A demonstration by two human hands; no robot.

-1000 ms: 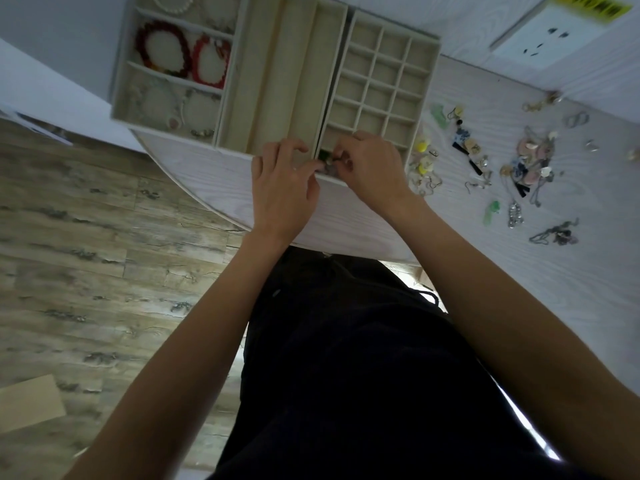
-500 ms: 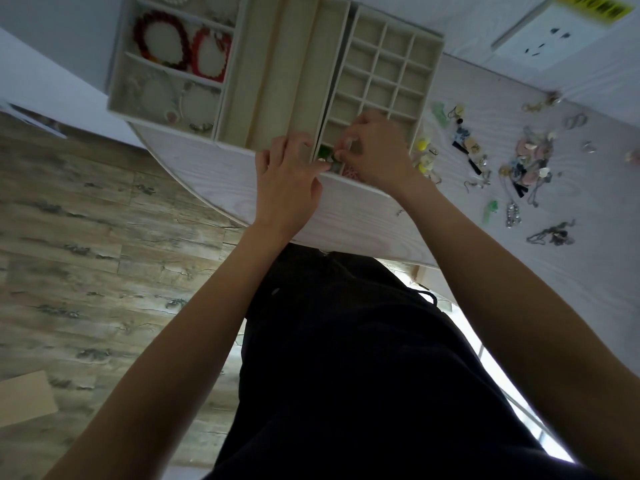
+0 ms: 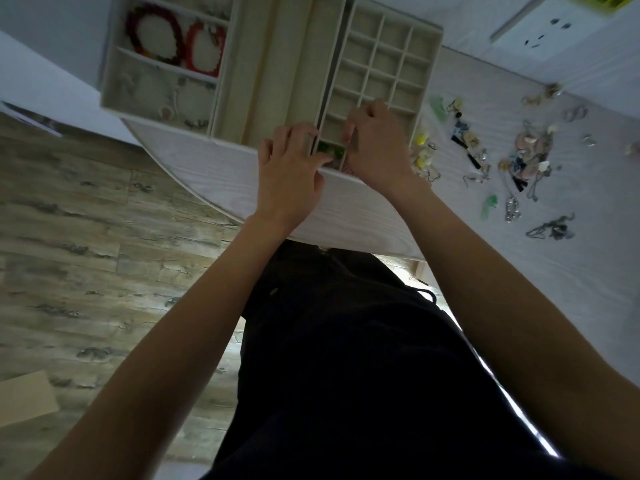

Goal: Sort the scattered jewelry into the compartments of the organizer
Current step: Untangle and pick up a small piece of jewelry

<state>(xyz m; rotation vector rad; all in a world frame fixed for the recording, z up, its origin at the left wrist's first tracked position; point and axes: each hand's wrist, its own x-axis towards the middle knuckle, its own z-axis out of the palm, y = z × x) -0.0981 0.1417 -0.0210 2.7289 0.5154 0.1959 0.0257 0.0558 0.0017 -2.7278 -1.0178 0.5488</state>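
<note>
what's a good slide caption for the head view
Both hands work at the grid tray's near corner while loose jewelry waits on the table.

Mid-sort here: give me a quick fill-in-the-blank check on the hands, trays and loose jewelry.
1. Both hands, left hand and right hand, work at the ___ tray.
2. The two bracelets in the left tray are ___.
3. The loose jewelry lies to the ___ of the trays.

Missing words: grid; red; right

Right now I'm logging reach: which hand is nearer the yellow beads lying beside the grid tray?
Right. The right hand sits just left of the yellow beads, over the grid tray; the left hand lies farther left, beyond the right.
</note>
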